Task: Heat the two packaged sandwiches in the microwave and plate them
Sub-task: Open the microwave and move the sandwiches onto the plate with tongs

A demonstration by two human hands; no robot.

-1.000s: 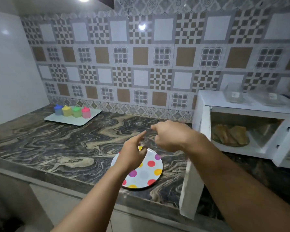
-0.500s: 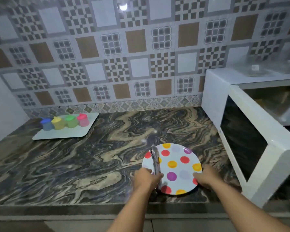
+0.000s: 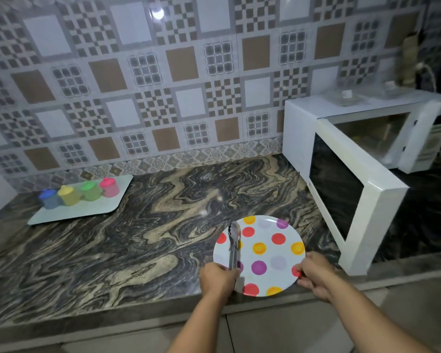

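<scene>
A white plate [image 3: 270,250] with coloured dots lies near the front edge of the marbled counter. Metal tongs [image 3: 234,244] rest across its left side, tips pointing away from me. My left hand [image 3: 218,278] is closed around the tongs' handle end. My right hand [image 3: 315,275] grips the plate's right rim. The white microwave [image 3: 316,118] stands at the right with its door [image 3: 351,200] swung wide open toward me. Its cavity is dim and the sandwiches do not show from this angle.
A pale tray [image 3: 87,212] with several small coloured jars sits at the back left by the tiled wall. Clear plastic containers [image 3: 346,96] lie on the microwave's top. The open door juts out past the counter's front edge, close to the plate.
Both hands came down from mid-air to the plate; the left took hold of the tongs, the right took the rim. My view swung left, so the microwave's inside is no longer seen.
</scene>
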